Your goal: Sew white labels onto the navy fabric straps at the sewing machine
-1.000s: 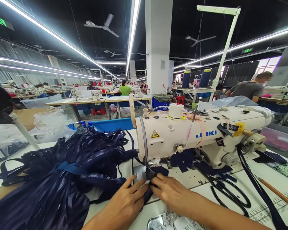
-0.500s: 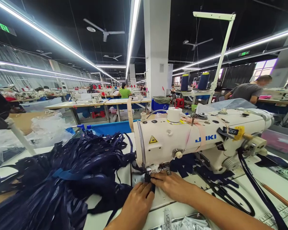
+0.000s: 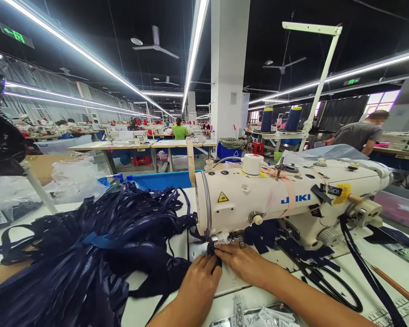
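A white JUKI sewing machine [image 3: 241, 200] stands across the table in front of me. My left hand [image 3: 199, 279] is just before the needle area, its fingers closed on a piece of navy fabric [image 3: 218, 261] and pressing it to the machine bed. From the right, my right hand [image 3: 241, 261] reaches in under the machine head. Its fingertips hold the same piece beside the presser foot [image 3: 210, 246], close to my left fingers. Dark cloth and my fingers hide most of the foot. A large heap of navy straps and garment pieces [image 3: 98, 254] lies left of my hands.
Black scissors [image 3: 330, 284] and navy scraps [image 3: 264, 236] lie right of my forearm. White printed labels [image 3: 259, 315] sit at the front edge. A brown pencil-like stick [image 3: 397, 284] rests farther right. Thread cones [image 3: 266, 120] stand behind the machine. A person in grey [image 3: 356, 134] bends at the right.
My view has turned slightly left, so the scene sits a little farther right. Both hands stay on the navy fabric by the presser foot, with hardly any movement.
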Tool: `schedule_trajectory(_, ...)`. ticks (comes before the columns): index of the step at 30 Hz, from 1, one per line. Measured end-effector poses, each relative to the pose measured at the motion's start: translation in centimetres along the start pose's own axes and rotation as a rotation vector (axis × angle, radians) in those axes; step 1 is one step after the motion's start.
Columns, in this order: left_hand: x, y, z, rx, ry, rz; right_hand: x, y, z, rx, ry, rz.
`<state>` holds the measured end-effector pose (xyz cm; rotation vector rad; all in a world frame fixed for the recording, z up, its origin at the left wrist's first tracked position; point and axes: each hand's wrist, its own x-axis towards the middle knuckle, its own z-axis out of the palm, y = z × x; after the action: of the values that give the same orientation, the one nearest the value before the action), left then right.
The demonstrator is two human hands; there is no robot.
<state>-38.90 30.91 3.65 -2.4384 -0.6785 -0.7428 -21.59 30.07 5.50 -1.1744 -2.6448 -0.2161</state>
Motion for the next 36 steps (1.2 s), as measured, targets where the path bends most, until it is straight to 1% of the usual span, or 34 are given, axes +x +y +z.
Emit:
schedule_trajectory(5, 0.1, 0.1, -0.1, -0.02, -0.098, -0.041, 0.1, 0.2, 0.2, -0.04, 0.007, 0.005)
schedule_trajectory(7, 0.2, 0.2, -0.2, -0.023, -0.119, -0.058, 0.1, 0.3, 0.3, -0.051, 0.003, 0.013)
schedule_trajectory(14, 0.7, 0.2, 0.0, 0.0, -0.095, -0.076, 0.3, 0.5, 0.7, -0.069, -0.007, 0.061)
schedule_trajectory(18, 0.7, 0.1, -0.2, 0.027, -0.068, -0.057, 0.4, 0.7, 0.3, 0.011, 0.023, 0.067)
schedule_trajectory(21, 0.2, -0.1, -0.7, 0.075, -0.061, -0.037, 0.6, 0.9, -0.1, 0.087, 0.064, 0.057)
schedule_trajectory(23, -0.2, -0.6, -1.5, 0.073, -0.123, -0.042, 0.6, 1.0, -0.4, 0.11, 0.071, 0.065)
schedule_trajectory(25, -0.4, -1.5, -2.4, 0.016, -0.247, -0.079, 0.5, 0.9, -0.7, 0.114, 0.053, 0.088)
schedule_trajectory(26, -0.4, -2.1, -2.8, -0.025, -0.314, -0.119, 0.4, 0.8, -0.8, 0.118, 0.031, 0.098)
schedule_trajectory(28, 0.0, -3.6, -3.3, -0.111, -0.424, -0.243, 0.1, 0.4, -0.9, 0.142, -0.014, 0.108)
schedule_trajectory(30, 0.5, -4.9, -3.5, -0.189, -0.485, -0.388, -0.1, -0.3, -0.9, 0.173, -0.032, 0.11)
schedule_trajectory(32, 0.9, -5.7, -3.4, -0.257, -0.484, -0.486, -0.3, -0.9, -0.7, 0.192, -0.019, 0.118)
schedule_trajectory(33, 0.9, -5.8, -3.3, -0.275, -0.459, -0.493, -0.3, -1.2, -0.6, 0.194, -0.01, 0.126)
schedule_trajectory(34, 0.9, -5.7, -3.2, -0.283, -0.421, -0.47, -0.4, -1.5, -0.5, 0.192, -0.004, 0.133)
schedule_trajectory(36, 0.8, -5.1, -3.1, -0.278, -0.331, -0.349, -0.3, -1.7, -0.4, 0.187, 0.009, 0.135)
